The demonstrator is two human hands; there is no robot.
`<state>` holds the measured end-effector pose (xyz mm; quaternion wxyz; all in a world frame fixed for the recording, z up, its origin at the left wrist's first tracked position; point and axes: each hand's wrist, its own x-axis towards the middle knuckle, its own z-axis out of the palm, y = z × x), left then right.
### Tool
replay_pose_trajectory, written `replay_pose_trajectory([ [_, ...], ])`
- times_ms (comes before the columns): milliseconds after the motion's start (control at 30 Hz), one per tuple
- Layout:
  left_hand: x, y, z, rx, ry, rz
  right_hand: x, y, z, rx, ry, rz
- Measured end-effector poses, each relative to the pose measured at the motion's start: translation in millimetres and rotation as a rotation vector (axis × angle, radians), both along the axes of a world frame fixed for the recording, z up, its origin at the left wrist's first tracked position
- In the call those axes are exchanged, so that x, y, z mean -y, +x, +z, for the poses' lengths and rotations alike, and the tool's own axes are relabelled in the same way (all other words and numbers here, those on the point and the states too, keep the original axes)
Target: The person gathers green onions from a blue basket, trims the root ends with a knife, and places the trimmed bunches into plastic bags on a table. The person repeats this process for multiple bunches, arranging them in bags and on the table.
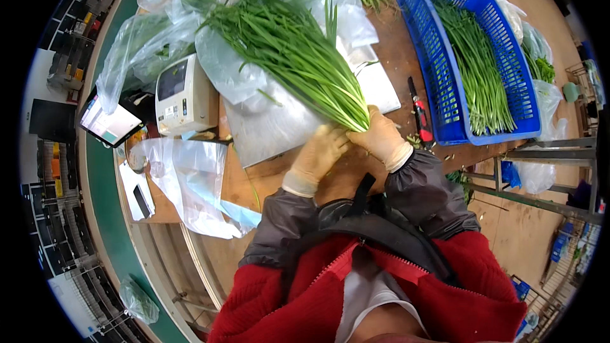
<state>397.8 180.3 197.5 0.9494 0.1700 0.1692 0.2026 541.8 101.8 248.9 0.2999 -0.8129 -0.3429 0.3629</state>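
Our right hand [382, 138] grips the garlic chives [292, 51] basally, likely keeping them gathered, tips toward ten o'clock; whether our left hand [318, 154] grips, we cannot tell.

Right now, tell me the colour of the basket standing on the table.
The basket is bright blue, best seen in the head view.

Red jacket [254, 305], dark shiny sleeve covers [424, 184]
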Motion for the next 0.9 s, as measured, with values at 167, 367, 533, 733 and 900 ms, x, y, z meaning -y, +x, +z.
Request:
replay_pose_trajectory([
  [167, 21.9, 12.1, 4.9, -0.207, 0.003, 0.094, 19.7, -13.4, 27.1, 0.248, 0.110, 0.273],
  [367, 28.1, 13.5, -7.7, 0.059, -0.203, 0.183, 20.3, -11.3, 31.5, 0.565, 0.574, 0.240],
  [533, 32.6, 11.8, -4.4, 0.116, -0.351, 0.257, 9.5, -21.0, 13.9, 0.558, 0.470, 0.168],
  [733, 35.7, 9.9, 12.8, 0.072, -0.297, 0.329, 32.8, -23.1, 25.0, 0.517, 0.696, 0.161],
  [900, 38.6, 8.8, 25.8, 0.098, -0.400, 0.189, 40.1, -38.8, -7.8, 0.748, 0.792, 0.289],
])
